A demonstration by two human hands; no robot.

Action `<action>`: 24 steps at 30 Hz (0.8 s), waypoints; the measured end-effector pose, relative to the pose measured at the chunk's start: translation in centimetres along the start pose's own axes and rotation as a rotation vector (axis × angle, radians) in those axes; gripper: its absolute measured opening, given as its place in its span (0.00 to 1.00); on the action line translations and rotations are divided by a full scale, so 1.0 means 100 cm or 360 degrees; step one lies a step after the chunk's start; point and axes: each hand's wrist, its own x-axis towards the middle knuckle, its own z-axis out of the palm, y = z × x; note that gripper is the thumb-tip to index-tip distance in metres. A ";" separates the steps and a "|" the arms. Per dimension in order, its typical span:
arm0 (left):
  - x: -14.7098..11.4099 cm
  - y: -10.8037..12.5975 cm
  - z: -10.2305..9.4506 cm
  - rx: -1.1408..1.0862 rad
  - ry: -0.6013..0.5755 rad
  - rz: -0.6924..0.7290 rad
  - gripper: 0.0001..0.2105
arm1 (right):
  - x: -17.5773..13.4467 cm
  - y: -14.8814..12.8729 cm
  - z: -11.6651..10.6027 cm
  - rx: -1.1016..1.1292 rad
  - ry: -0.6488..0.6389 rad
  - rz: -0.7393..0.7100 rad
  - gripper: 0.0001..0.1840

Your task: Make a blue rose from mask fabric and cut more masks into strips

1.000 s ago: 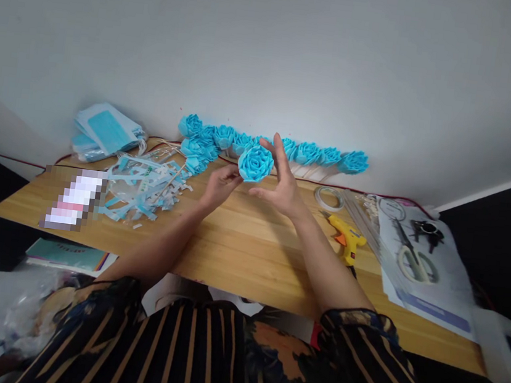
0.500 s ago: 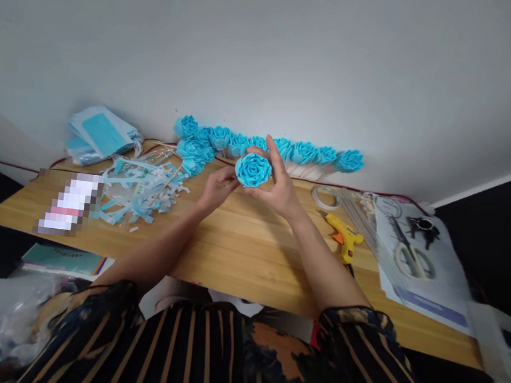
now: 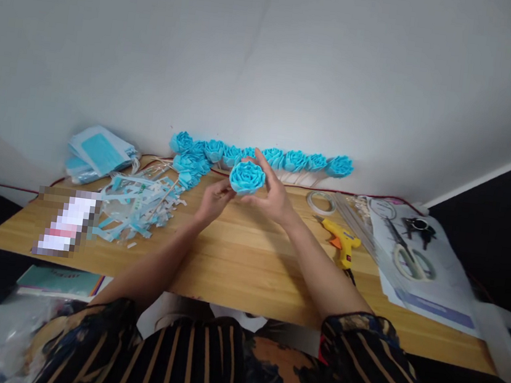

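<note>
A blue handmade rose with ruffled petals is held above the table, its face turned up towards me. My left hand is closed just below and left of the bloom, fingers pinched at its underside; any stem there is hidden. Around the right and far side of the rose curves my right hand, thumb under the petals and index finger raised. Behind my hands, several finished blue roses lie in a row along the wall, with thin stems pointing towards me. More roses are heaped at the row's left end.
Left on the wooden table are blue-and-white face masks, cut scraps and a blurred-out phone-like object. A yellow glue gun, a tape roll, glue sticks, scissors and papers lie right.
The held rose has tipped slightly, showing more of its near side petals. Both hands keep their hold. The whole view has shifted a little as my head moved.
</note>
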 end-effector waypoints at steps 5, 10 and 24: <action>0.001 -0.001 -0.004 0.0041 0.0039 -0.0054 0.07 | 0.003 0.003 -0.013 0.0053 -0.0052 -0.0053 0.70; 0.000 -0.005 -0.002 0.0016 -0.0018 -0.0033 0.08 | 0.004 0.005 -0.013 0.0073 -0.0055 -0.0040 0.70; -0.002 -0.009 0.003 -0.0008 -0.0134 0.0065 0.10 | 0.001 0.000 0.002 0.0031 -0.0068 0.0009 0.64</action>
